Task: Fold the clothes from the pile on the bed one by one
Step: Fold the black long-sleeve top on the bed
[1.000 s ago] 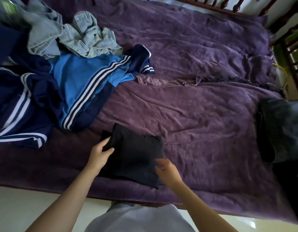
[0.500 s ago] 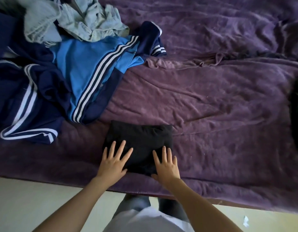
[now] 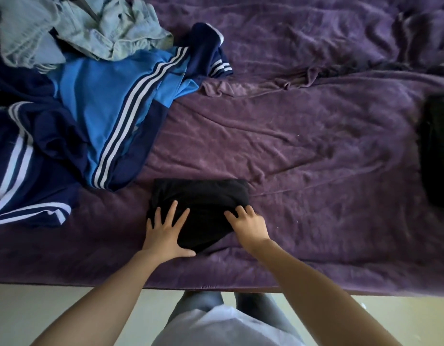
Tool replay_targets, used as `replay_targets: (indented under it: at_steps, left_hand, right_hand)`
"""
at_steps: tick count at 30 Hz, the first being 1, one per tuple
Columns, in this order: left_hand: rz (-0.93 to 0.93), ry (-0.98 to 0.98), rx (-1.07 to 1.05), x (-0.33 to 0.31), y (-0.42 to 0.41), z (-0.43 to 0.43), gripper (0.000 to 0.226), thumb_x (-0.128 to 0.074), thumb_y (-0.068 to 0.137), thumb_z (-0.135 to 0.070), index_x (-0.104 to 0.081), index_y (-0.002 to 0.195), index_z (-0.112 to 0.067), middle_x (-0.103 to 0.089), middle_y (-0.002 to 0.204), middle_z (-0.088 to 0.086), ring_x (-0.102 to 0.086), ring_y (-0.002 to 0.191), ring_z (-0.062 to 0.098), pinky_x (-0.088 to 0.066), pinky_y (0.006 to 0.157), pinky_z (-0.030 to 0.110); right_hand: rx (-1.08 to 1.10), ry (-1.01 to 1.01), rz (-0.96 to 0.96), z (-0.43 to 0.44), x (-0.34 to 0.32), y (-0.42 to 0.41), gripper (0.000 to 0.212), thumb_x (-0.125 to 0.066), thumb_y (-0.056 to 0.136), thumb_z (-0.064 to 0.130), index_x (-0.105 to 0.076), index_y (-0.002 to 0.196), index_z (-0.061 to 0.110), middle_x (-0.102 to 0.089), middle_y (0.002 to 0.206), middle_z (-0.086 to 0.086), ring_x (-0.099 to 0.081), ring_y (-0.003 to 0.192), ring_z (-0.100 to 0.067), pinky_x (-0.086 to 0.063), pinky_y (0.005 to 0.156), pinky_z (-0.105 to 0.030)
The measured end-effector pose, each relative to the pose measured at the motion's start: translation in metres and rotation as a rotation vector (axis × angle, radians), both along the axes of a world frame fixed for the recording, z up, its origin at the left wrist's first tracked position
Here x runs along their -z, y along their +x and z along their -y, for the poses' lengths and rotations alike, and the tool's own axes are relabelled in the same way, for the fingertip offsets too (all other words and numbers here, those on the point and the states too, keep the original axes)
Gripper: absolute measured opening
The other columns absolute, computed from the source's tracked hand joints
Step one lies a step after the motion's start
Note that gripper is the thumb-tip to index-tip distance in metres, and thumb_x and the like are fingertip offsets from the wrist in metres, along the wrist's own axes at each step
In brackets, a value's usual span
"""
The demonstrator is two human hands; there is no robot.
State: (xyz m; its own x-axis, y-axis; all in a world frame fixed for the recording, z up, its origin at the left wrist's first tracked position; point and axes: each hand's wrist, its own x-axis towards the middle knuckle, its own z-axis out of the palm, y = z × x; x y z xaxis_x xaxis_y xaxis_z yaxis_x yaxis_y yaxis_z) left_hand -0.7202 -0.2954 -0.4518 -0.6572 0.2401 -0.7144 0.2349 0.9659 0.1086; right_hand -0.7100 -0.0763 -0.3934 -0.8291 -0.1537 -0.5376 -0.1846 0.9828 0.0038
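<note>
Head view: the pile (image 3: 91, 101) sits far left on the bed (image 3: 315, 151). The left hand (image 3: 166, 233) lies flat, fingers spread, on the folded black cloth (image 3: 203, 198), which runs long left to right. The right hand (image 3: 249, 226) has bent fingers on its near right corner; I cannot tell if they grip.

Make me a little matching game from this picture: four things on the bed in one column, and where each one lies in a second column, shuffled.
Things
1. folded black garment
2. blue jacket with white stripes
3. pale denim clothes
4. dark bundle

Places
A. crumpled at the far left, on top of the pile
B. at the right edge of the view
C. near the front edge of the bed, with the left hand and right hand on it
D. spread unfolded on the left, nearer than the denim

Pairs: 1-C, 2-D, 3-A, 4-B
</note>
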Motion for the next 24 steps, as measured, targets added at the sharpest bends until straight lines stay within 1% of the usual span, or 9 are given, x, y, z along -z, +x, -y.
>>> replay_targets:
  at_steps: [2, 4, 6, 8, 10, 11, 13, 16, 24]
  left_hand:
    - [-0.125, 0.026, 0.012, -0.015, 0.001, -0.012, 0.130, -0.060, 0.054, -0.083, 0.011, 0.149, -0.028, 0.017, 0.155, 0.013, -0.001, 0.142, 0.043, -0.010, 0.112, 0.058]
    - [-0.307, 0.091, 0.132, -0.030, 0.007, -0.027, 0.137, -0.075, 0.035, -0.076, -0.020, 0.146, -0.017, -0.028, 0.147, 0.029, -0.034, 0.131, 0.050, -0.030, 0.099, 0.066]
    - [-0.373, 0.168, 0.173, -0.038, 0.018, -0.047, 0.127, -0.087, 0.025, -0.061, -0.038, 0.133, -0.015, -0.053, 0.128, 0.029, -0.054, 0.113, 0.050, -0.042, 0.086, 0.065]
    - [-0.386, 0.225, 0.124, -0.049, 0.019, -0.066, 0.114, -0.093, 0.031, -0.039, -0.041, 0.130, -0.013, -0.060, 0.119, 0.027, -0.064, 0.096, 0.045, -0.050, 0.076, 0.057]
    - [-0.417, 0.325, 0.074, -0.060, 0.008, -0.081, 0.103, -0.094, 0.033, -0.019, -0.048, 0.125, -0.007, -0.066, 0.108, 0.023, -0.068, 0.068, 0.035, -0.054, 0.054, 0.041]
    - [-0.422, 0.364, 0.085, -0.065, 0.000, -0.089, 0.097, -0.094, 0.029, -0.013, -0.057, 0.119, -0.005, -0.069, 0.101, 0.019, -0.065, 0.055, 0.030, -0.051, 0.042, 0.034]
    - [-0.468, 0.407, 0.140, -0.078, -0.019, -0.108, 0.083, -0.095, 0.021, -0.010, -0.072, 0.100, -0.005, -0.071, 0.089, 0.012, -0.061, 0.045, 0.025, -0.044, 0.028, 0.026]
    - [-0.526, 0.437, 0.252, -0.104, -0.044, -0.143, 0.072, -0.095, 0.019, -0.008, -0.074, 0.087, -0.004, -0.070, 0.084, 0.012, -0.061, 0.045, 0.024, -0.041, 0.025, 0.026]
    - [-0.684, 0.451, 0.521, -0.175, -0.054, -0.290, 0.068, -0.092, 0.019, -0.002, -0.073, 0.085, -0.002, -0.070, 0.085, 0.013, -0.061, 0.044, 0.025, -0.038, 0.026, 0.023]
  right_hand:
    - [0.048, -0.101, 0.005, -0.010, -0.005, -0.007, 0.057, -0.059, 0.081, 0.008, -0.046, 0.135, 0.022, -0.054, 0.114, -0.010, -0.052, 0.105, -0.030, -0.037, 0.061, -0.031]
    - [0.131, -0.127, -0.022, -0.024, -0.015, -0.013, 0.055, -0.047, 0.089, 0.005, -0.038, 0.140, 0.023, -0.050, 0.120, -0.009, -0.049, 0.111, -0.030, -0.038, 0.066, -0.033]
    - [0.202, -0.138, -0.058, -0.042, -0.030, -0.019, 0.053, -0.046, 0.089, 0.007, -0.041, 0.139, 0.026, -0.052, 0.118, -0.008, -0.052, 0.108, -0.031, -0.042, 0.070, -0.033]
    - [0.242, -0.139, -0.062, -0.060, -0.047, -0.021, 0.050, -0.047, 0.089, 0.010, -0.044, 0.136, 0.026, -0.054, 0.118, -0.007, -0.054, 0.106, -0.031, -0.043, 0.073, -0.033]
    - [0.256, -0.118, -0.061, -0.079, -0.060, -0.017, 0.045, -0.049, 0.089, 0.015, -0.047, 0.134, 0.023, -0.055, 0.118, -0.008, -0.054, 0.107, -0.030, -0.042, 0.074, -0.032]
    - [0.267, -0.110, -0.061, -0.089, -0.067, -0.014, 0.044, -0.050, 0.089, 0.016, -0.047, 0.133, 0.022, -0.055, 0.119, -0.008, -0.054, 0.108, -0.030, -0.042, 0.075, -0.032]
    - [0.319, -0.094, -0.077, -0.110, -0.079, -0.006, 0.043, -0.051, 0.088, 0.018, -0.049, 0.131, 0.023, -0.055, 0.120, -0.007, -0.054, 0.110, -0.028, -0.044, 0.077, -0.032]
    - [0.393, -0.082, -0.162, -0.146, -0.103, 0.001, 0.041, -0.052, 0.086, 0.020, -0.051, 0.128, 0.024, -0.057, 0.122, -0.003, -0.055, 0.110, -0.027, -0.045, 0.081, -0.032]
    - [0.489, -0.029, -0.396, -0.285, -0.159, 0.045, 0.047, -0.049, 0.088, 0.019, -0.044, 0.134, 0.027, -0.055, 0.119, -0.002, -0.052, 0.111, -0.024, -0.045, 0.077, -0.031]
